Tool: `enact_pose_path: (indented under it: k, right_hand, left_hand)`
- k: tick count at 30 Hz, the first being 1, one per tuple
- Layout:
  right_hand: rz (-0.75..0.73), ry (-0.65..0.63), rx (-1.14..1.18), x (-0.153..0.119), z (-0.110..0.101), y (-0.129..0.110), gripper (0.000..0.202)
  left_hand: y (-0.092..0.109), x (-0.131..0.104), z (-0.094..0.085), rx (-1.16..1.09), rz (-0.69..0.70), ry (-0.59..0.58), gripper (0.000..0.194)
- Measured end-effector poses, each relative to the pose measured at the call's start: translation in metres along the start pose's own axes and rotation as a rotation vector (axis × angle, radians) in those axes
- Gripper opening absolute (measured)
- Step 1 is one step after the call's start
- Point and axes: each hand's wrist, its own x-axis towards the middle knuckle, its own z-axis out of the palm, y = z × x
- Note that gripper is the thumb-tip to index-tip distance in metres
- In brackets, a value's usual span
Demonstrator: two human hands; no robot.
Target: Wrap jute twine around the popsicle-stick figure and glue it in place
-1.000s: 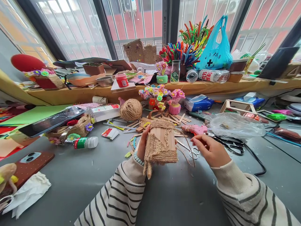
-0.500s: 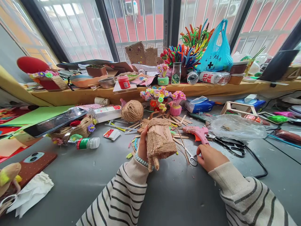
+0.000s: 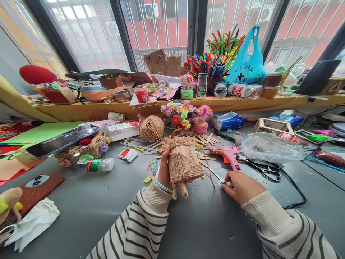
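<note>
My left hand (image 3: 163, 169) is wrapped round a small craft piece (image 3: 185, 163) of wooden sticks covered partly in jute twine, with two twine-wrapped legs sticking out at its lower end. It is held tilted above the grey table. The fingers of my right hand (image 3: 244, 186) are closed on the ring handle of small silver scissors (image 3: 215, 174), which lie on the table with their blades pointing away to the left. Just beyond that hand lies a pink glue gun (image 3: 229, 154). A loose brown strand (image 3: 209, 172) runs down beside the craft piece.
Behind the craft piece are a ball of twine (image 3: 151, 128), scattered wooden sticks (image 3: 205, 138) and pipe-cleaner flowers in a pink pot (image 3: 201, 126). Black scissors (image 3: 265, 169) and a plastic bag (image 3: 272, 146) lie right. A small bottle (image 3: 101, 165) and a phone (image 3: 40, 185) lie left.
My right hand has shifted from beside the glue gun's grip down to the silver scissors' handle. The craft piece in my left hand has turned and moved slightly right.
</note>
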Motion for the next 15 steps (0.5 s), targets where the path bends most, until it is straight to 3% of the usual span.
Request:
enact_pose_path:
  k: [9,15]
  right_hand:
    - [0.049,0.027,0.000,-0.003,-0.001,-0.001,0.010]
    - [0.061,0.168,0.197,-0.001,-0.019,0.002,0.016]
  left_hand:
    - [0.001,0.002,-0.006,0.093,0.035,-0.056,0.060]
    - [0.001,-0.001,-0.001,0.050,0.085,-0.035,0.051]
